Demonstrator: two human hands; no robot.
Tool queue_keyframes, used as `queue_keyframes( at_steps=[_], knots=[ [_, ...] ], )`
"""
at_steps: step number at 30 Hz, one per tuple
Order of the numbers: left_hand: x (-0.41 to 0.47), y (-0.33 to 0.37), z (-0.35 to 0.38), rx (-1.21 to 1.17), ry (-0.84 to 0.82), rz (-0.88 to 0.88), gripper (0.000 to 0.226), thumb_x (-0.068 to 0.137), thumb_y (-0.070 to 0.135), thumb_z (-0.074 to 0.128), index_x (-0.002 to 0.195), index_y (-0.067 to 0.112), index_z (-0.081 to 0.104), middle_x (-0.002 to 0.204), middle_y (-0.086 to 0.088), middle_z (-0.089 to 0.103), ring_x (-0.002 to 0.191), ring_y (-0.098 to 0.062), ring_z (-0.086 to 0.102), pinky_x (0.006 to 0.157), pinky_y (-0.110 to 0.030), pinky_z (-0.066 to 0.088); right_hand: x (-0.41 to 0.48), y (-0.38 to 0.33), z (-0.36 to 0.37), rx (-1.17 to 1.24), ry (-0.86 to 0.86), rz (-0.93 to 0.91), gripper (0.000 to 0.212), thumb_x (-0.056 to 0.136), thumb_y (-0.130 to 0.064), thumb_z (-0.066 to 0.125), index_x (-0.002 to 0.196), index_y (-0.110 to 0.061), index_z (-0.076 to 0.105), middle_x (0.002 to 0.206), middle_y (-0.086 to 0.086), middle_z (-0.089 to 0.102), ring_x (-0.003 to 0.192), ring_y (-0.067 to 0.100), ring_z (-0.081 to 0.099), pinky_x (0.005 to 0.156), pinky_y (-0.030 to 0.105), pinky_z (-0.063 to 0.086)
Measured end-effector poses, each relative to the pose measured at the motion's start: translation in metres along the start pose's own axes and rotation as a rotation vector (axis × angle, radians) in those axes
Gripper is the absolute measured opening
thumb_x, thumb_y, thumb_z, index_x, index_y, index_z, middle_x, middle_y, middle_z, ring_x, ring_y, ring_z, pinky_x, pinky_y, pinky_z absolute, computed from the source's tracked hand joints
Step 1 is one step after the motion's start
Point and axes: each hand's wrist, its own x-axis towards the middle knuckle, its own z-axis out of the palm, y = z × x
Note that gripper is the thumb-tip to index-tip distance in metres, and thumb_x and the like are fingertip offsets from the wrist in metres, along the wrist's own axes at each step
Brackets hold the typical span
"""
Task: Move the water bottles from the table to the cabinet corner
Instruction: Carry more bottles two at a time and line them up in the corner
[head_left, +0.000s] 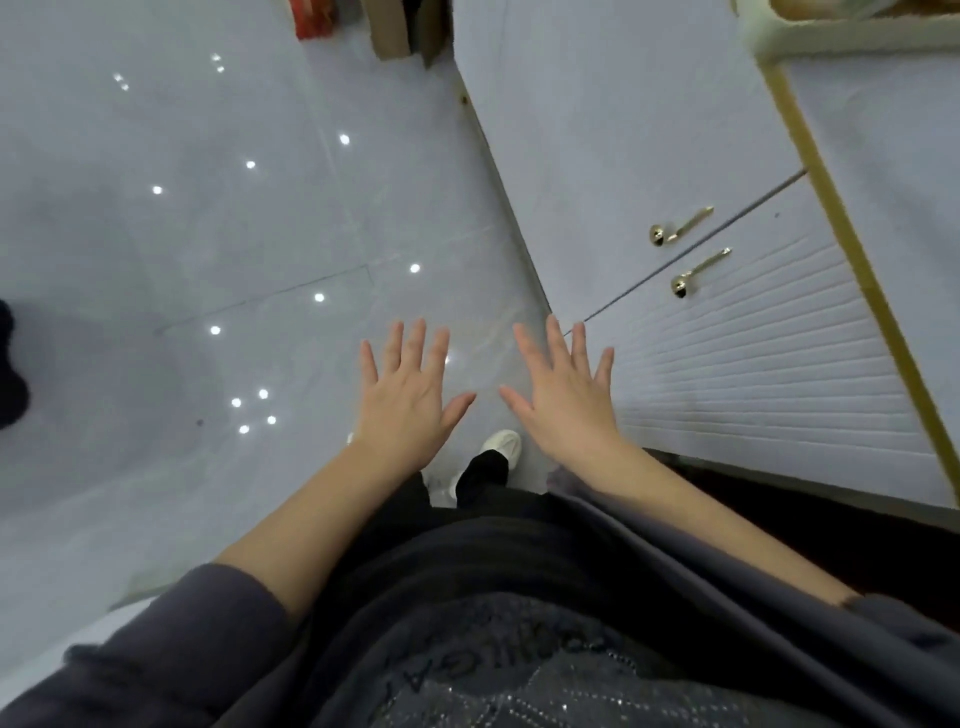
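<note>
My left hand (408, 392) and my right hand (563, 387) are both stretched out in front of me, palms down, fingers spread and straight, holding nothing. They hover over the glossy grey floor. A white cabinet (727, 332) with two gold handles (680, 227) stands just to the right of my right hand. No water bottle and no table show in this view.
The tiled floor (208, 249) reflects ceiling lights. A cardboard box (400, 31) and something red (311, 21) sit at the far end by the cabinet's base. A dark object (10, 364) pokes in at the left edge. My white shoe (501, 444) is below the hands.
</note>
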Motion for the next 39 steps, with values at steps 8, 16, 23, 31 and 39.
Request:
queue_keyframes(
  at_steps=[8, 16, 23, 31, 39],
  knots=[
    [-0.04, -0.131, 0.005, -0.145, -0.02, -0.26, 0.076, 0.096, 0.06, 0.029, 0.155, 0.019, 0.004, 0.163, -0.008, 0.0, 0.149, -0.03, -0.005, 0.117, -0.056, -0.002, 0.052, -0.132, 0.002, -0.154, -0.092, -0.168, 0.073, 0.098, -0.059, 0.034, 0.157, -0.031, 0.002, 0.166, 0.01, -0.005, 0.151, 0.037, -0.011, 0.115, 0.064, -0.002],
    [-0.079, -0.252, 0.01, -0.257, 0.026, -0.504, 0.075, 0.096, 0.06, 0.029, 0.155, 0.019, 0.007, 0.163, -0.01, 0.004, 0.149, -0.031, -0.003, 0.117, -0.058, -0.001, 0.087, -0.275, 0.014, -0.248, -0.162, -0.36, 0.074, 0.098, -0.06, 0.033, 0.157, -0.031, -0.001, 0.166, 0.011, -0.006, 0.15, 0.037, -0.013, 0.115, 0.065, -0.003],
    [-0.117, -0.317, 0.02, -0.347, 0.08, -0.757, 0.075, 0.096, 0.061, 0.029, 0.154, 0.017, 0.011, 0.162, -0.011, 0.007, 0.149, -0.032, 0.0, 0.116, -0.06, 0.001, 0.105, -0.381, 0.018, -0.374, -0.202, -0.585, 0.074, 0.098, -0.058, 0.036, 0.157, -0.032, 0.0, 0.166, 0.009, -0.007, 0.151, 0.036, -0.012, 0.116, 0.064, -0.001],
    [-0.152, -0.381, 0.026, -0.465, 0.148, -1.043, 0.073, 0.097, 0.06, 0.028, 0.154, 0.018, 0.012, 0.163, -0.011, 0.006, 0.149, -0.032, 0.0, 0.115, -0.06, 0.002, 0.122, -0.495, 0.025, -0.511, -0.199, -0.832, 0.073, 0.098, -0.059, 0.034, 0.157, -0.032, 0.0, 0.166, 0.01, -0.005, 0.151, 0.037, -0.009, 0.115, 0.064, 0.002],
    [-0.178, -0.464, 0.029, -0.62, 0.164, -1.285, 0.074, 0.096, 0.06, 0.029, 0.155, 0.019, 0.008, 0.163, -0.011, 0.004, 0.149, -0.032, -0.001, 0.115, -0.061, 0.002, 0.141, -0.632, 0.041, -0.633, -0.258, -1.053, 0.073, 0.098, -0.059, 0.035, 0.157, -0.033, 0.0, 0.166, 0.009, -0.006, 0.151, 0.038, -0.01, 0.115, 0.064, -0.001]
  ],
)
